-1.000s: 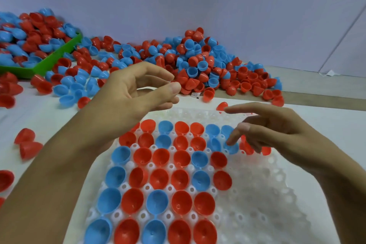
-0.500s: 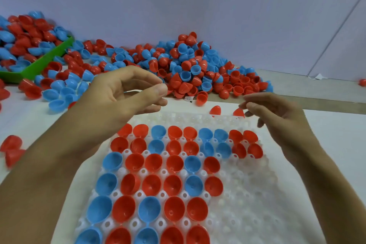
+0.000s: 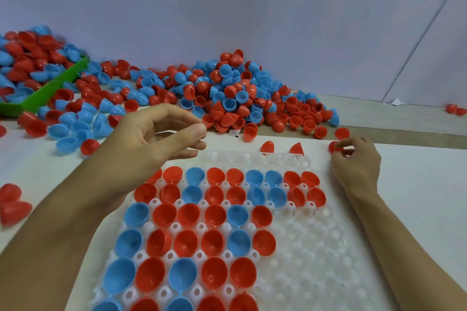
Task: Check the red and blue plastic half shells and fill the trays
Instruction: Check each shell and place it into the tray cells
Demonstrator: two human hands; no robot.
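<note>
Head: green bin [image 3: 48, 91] far left, shell pile [image 3: 235, 98] behind tray [image 3: 316, 247].

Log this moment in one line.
right hand: pinches red shell | left hand: hovers, holds nothing | tray: partly filled

shells [image 3: 228, 98] heaped behind tray [image 3: 316, 247]
</note>
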